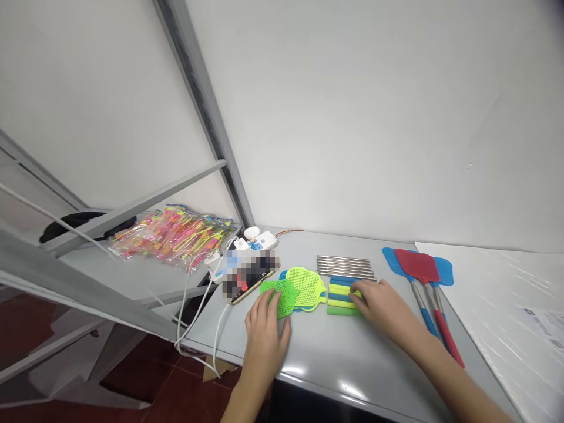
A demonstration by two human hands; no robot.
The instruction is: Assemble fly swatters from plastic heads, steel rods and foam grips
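Observation:
My left hand [264,332] rests its stretched fingers on a green perforated fly swatter head [285,296], with the thumb spread by its lower edge. Beneath the green head lies a yellow-green swatter head [307,285], and blue edges show under that one. My right hand [379,305] has its thumb and fingers curled around a yellow handle [339,304] in a row of tube-shaped handles. Blue handles [338,297] and a green handle [341,311] lie beside it; the fingers cover their right ends. Behind the row, several metal rods [343,267] lie parallel.
Fly swatters with red [418,265] and blue heads lie to the right, beside a white wrapped sheet [506,299]. At left are a phone [251,282], a power strip [264,241], white cables and packets of colourful items [176,235]. A grey metal post [207,111] stands behind.

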